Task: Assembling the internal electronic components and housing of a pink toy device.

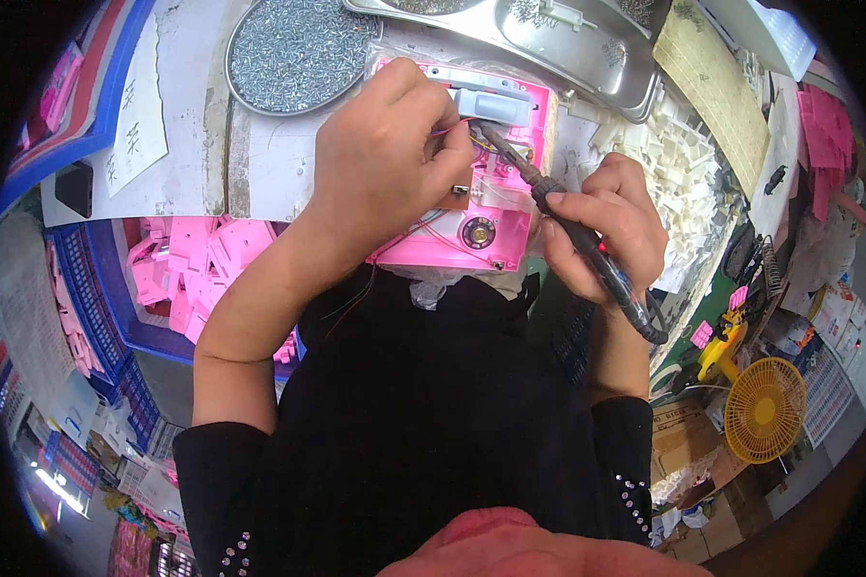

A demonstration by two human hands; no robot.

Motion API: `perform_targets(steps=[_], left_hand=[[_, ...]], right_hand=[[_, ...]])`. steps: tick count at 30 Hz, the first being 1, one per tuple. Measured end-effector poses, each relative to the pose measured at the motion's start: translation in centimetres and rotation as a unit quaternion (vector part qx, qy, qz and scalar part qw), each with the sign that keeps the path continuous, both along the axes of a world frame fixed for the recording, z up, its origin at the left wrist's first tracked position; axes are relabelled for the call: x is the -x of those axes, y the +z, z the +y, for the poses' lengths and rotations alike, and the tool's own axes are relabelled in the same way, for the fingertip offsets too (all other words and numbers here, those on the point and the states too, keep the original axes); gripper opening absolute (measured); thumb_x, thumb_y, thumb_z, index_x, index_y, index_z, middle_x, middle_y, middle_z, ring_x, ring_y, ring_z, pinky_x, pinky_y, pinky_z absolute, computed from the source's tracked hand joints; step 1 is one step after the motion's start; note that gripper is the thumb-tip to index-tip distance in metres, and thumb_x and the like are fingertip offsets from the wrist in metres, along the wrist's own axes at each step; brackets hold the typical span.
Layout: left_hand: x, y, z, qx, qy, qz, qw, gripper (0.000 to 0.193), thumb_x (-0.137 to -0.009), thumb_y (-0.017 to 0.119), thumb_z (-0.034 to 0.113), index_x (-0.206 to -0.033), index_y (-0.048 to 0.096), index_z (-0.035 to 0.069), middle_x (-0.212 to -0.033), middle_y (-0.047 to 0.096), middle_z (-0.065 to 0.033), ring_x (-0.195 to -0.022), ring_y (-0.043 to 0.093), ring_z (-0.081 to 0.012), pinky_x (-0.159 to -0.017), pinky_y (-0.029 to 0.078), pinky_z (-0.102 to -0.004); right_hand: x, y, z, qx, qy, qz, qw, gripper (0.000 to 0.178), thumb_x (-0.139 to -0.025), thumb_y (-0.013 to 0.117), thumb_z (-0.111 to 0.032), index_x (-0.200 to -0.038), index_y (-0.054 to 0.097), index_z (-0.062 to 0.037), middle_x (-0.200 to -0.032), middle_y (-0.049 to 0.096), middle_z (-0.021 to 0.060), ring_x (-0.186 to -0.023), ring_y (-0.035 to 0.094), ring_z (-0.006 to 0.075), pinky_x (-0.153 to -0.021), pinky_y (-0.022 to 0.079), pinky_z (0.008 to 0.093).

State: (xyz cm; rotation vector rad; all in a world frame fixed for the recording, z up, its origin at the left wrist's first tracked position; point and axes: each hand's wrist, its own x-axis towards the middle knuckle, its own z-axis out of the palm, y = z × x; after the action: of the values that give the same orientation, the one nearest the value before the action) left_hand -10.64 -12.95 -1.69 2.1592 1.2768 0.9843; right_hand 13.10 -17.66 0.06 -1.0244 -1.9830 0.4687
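An open pink plastic housing [516, 236] lies in front of me, with a grey-blue block [493, 107], a round speaker [477, 232] and thin coloured wires [433, 223] inside. My left hand [385, 144] reaches over its left side, thumb and fingers pinched on a thin wire. In my right hand [614, 226] is a soldering iron [592, 252], gripped by its black handle. Its tip is inside the housing, close to my left fingertips and just below the grey-blue block. Whether the tip touches the wire is too small to tell. My left hand covers the housing's left part.
Beyond the housing stand a round tray [229, 62] of small screws and a metal tray [637, 104] with compartments. White plastic pieces [688, 178] are heaped at the right. A blue crate [154, 338] holds pink parts at the left; a yellow fan [764, 411] is at the lower right.
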Motion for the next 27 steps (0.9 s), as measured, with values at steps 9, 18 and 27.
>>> perform_targets(steps=[9,18,27], left_hand=[[-0.23,-0.39,-0.17,-0.014,0.005,-0.005,1.0,0.012,-0.078,0.075,0.001,-0.078,0.064,0.003,-0.078,0.056,-0.006,-0.06,0.059,-0.0169,-0.055,0.049,-0.0299],[-0.43,-0.36,-0.14,-0.038,0.012,0.011,0.999,0.013,-0.077,0.075,0.001,-0.077,0.063,0.004,-0.078,0.056,-0.0056,-0.06,0.059,-0.0176,-0.054,0.048,-0.0309],[-0.54,-0.31,-0.25,-0.042,0.02,0.013,0.999,0.013,-0.076,0.075,0.002,-0.078,0.063,0.004,-0.078,0.055,-0.0056,-0.061,0.059,-0.019,-0.055,0.049,-0.032]], right_hand=[[0.01,0.24,0.19,-0.003,0.002,-0.005,1.0,0.031,-0.059,0.083,-0.004,-0.09,0.075,-0.0078,-0.068,0.055,0.0024,-0.065,0.054,0.0218,-0.066,0.044,0.0352],[-0.07,0.22,0.22,-0.001,-0.003,0.001,1.0,0.031,-0.062,0.083,-0.004,-0.093,0.076,-0.009,-0.071,0.056,0.0032,-0.065,0.055,0.0221,-0.064,0.044,0.0338],[-0.13,0.6,-0.45,0.047,-0.002,0.031,0.998,0.028,-0.072,0.079,0.0,-0.099,0.072,0.0,-0.077,0.062,0.0106,-0.068,0.056,0.0232,-0.063,0.043,0.033]])
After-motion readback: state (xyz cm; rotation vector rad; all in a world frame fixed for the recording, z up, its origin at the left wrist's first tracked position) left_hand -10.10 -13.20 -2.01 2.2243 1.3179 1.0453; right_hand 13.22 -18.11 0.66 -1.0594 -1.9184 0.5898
